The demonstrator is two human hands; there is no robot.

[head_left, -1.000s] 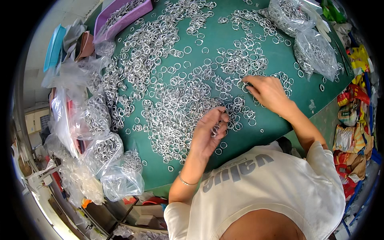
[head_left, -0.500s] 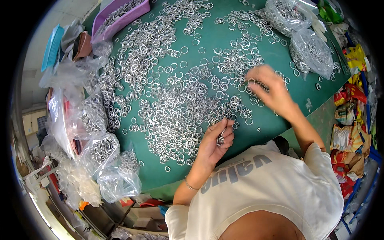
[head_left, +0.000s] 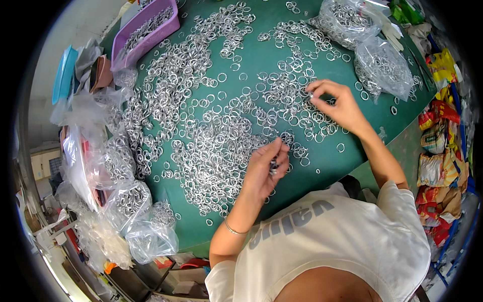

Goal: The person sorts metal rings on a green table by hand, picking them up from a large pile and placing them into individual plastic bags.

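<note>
A green table (head_left: 261,50) is strewn with very many small silver metal rings (head_left: 211,146). My left hand (head_left: 265,168) rests near the table's front edge, its fingers closed around a small stack of rings (head_left: 274,165). My right hand (head_left: 337,103) reaches farther out over the ring pile, thumb and fingers pinching a ring (head_left: 312,94) at the fingertips. Loose rings lie all around both hands.
Clear plastic bags of rings (head_left: 382,65) sit at the far right, more bags (head_left: 115,166) pile along the left edge. A purple tray (head_left: 143,30) with rings stands at the far left. Colourful packets (head_left: 443,146) lie beyond the table's right edge.
My right hand has moved farther out and left over the pile and pinched a ring. My left hand drew slightly back toward me, still holding its rings.
</note>
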